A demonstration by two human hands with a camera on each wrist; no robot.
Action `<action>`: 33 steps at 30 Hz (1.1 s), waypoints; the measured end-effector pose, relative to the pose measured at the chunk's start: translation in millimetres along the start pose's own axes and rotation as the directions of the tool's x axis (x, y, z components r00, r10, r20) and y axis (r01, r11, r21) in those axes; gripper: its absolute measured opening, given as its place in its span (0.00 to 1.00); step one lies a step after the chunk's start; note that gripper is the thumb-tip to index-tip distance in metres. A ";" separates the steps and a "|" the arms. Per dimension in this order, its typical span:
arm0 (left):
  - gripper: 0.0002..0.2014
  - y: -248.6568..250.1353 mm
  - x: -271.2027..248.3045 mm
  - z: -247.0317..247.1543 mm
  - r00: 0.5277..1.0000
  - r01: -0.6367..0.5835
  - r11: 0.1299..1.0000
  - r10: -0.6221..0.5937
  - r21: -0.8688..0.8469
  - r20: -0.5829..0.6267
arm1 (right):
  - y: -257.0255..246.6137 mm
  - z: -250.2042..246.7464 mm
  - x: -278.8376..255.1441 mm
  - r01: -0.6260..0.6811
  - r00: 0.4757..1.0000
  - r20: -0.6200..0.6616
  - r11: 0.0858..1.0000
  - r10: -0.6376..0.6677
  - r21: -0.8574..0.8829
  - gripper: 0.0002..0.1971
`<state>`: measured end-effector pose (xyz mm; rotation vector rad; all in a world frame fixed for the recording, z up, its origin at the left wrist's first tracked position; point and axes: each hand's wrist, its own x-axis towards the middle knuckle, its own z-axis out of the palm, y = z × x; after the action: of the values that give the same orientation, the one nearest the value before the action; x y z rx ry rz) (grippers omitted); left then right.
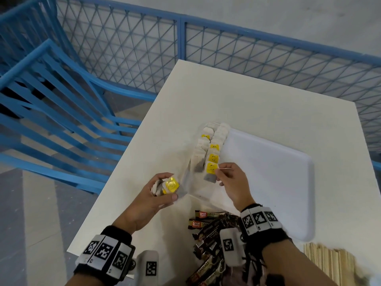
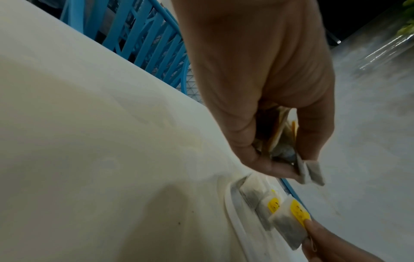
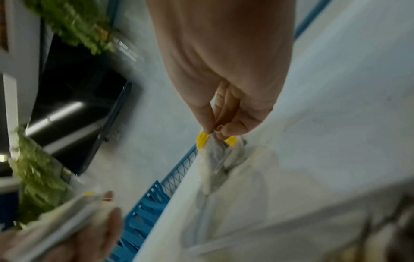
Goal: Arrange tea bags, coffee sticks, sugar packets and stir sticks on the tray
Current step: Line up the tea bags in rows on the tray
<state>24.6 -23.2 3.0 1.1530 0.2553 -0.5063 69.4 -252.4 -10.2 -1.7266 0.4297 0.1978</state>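
one tea bag [image 1: 210,172] pinched under right hand [image 1: 233,183] fingertips.

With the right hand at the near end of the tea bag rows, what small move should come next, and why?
Probably release: the right hand pinches a tea bag already lying at the near end of the rows along the tray edge. The left hand holds more tea bags to feed in.

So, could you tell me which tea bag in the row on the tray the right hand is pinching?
The nearest one, at the row's near end; the right hand pinches its yellow tag.
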 end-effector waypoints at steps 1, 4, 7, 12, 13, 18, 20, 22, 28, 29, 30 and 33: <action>0.34 0.1 -0.1 -1.6 1.000 -0.001 1.000 0.001 0.003 -0.001 | 2.7 -1.5 5.8 0.006 1.000 -0.008 0.999 -0.007 -0.037 0.04; 0.36 0.6 1.0 -3.6 1.000 0.001 1.000 -0.001 -0.001 0.001 | 8.2 -0.6 20.0 0.013 1.000 -0.020 0.994 -0.015 -0.111 0.06; 0.32 1.1 2.1 -1.6 1.000 0.004 1.000 -0.004 0.010 -0.013 | 10.3 4.7 27.1 0.020 0.999 -0.031 0.990 -0.024 -0.141 0.08; 0.27 2.2 0.8 2.2 0.999 -0.005 1.000 0.006 0.019 -0.039 | 9.2 11.8 32.6 0.042 0.995 -0.079 0.984 -0.057 -0.176 0.09; 0.26 2.2 0.7 2.0 0.999 -0.003 1.000 0.004 0.022 -0.045 | 9.6 12.7 33.6 0.049 0.994 -0.087 0.981 -0.066 -0.187 0.09; 0.23 0.6 1.5 1.1 0.997 0.001 1.000 0.000 0.012 -0.079 | 10.1 14.3 36.7 0.078 0.986 -0.118 0.956 -0.115 -0.283 0.12; 0.22 0.8 2.8 2.4 0.997 -0.001 1.000 0.003 0.016 -0.083 | 8.7 14.6 33.9 0.109 0.977 -0.139 0.936 -0.164 -0.336 0.14; 0.21 0.8 4.8 4.0 0.996 -0.005 1.000 0.007 0.023 -0.090 | 2.3 16.4 25.1 0.166 0.968 -0.121 0.921 -0.221 -0.352 0.11; 0.21 1.9 9.9 8.6 0.995 -0.016 0.999 0.021 0.051 -0.093 | -18.7 26.7 -10.6 0.184 0.909 0.407 0.963 -0.090 -0.197 0.03; 0.22 2.3 10.3 9.3 0.996 -0.017 0.999 0.021 0.052 -0.091 | -18.5 28.6 -13.5 0.159 0.878 0.475 0.972 -0.059 -0.174 0.02; 0.22 2.8 10.4 10.2 0.996 -0.018 0.998 0.023 0.053 -0.087 | -17.2 30.0 -14.9 0.142 0.860 0.508 0.978 -0.045 -0.154 0.02; 0.23 1.9 11.3 11.2 0.995 -0.007 0.996 0.016 0.087 -0.101 | -15.4 30.9 -15.9 0.093 0.858 0.513 0.990 -0.025 -0.107 0.04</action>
<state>34.5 -35.8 3.9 1.2656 0.3169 -0.4531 64.1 -217.2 3.3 -1.7272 -0.0323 0.6358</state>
